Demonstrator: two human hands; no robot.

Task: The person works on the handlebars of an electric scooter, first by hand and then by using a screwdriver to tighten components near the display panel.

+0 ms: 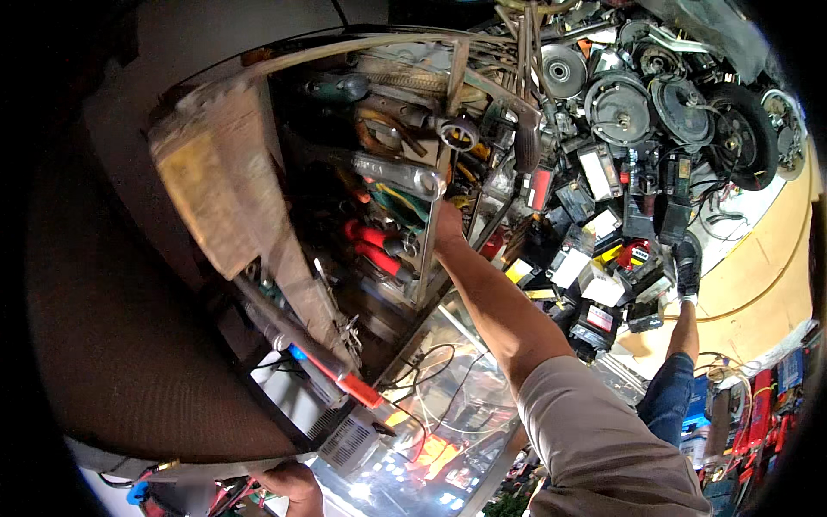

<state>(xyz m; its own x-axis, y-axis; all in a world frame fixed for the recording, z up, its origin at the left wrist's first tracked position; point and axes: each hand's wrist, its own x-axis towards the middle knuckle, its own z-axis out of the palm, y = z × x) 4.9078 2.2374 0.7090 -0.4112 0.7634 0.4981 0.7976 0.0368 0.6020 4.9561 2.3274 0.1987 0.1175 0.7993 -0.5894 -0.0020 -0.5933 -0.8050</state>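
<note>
My right arm stretches up into an open metal tool rack. My right hand (448, 226) is behind a metal strip (429, 246), among the tools; its fingers are mostly hidden. Close to it are a large wrench (379, 168), red-handled pliers (376, 247), a green-handled tool (396, 202) and a round metal ring end (458, 133). At the lower edge, my left hand (295, 488) has its fingers curled by the rim of a dark brown panel (155, 370); whatever it grips cannot be made out. Coloured wires (241, 500) are beside it.
A worn board (224, 181) forms the rack's left side. Below stand a glass-topped case (457, 405) with loose cables and a labelled box (349, 444). Several batteries (594, 323), small boxes and wheel hubs (618, 108) crowd the right. My shoe (687, 265) is beside the pile.
</note>
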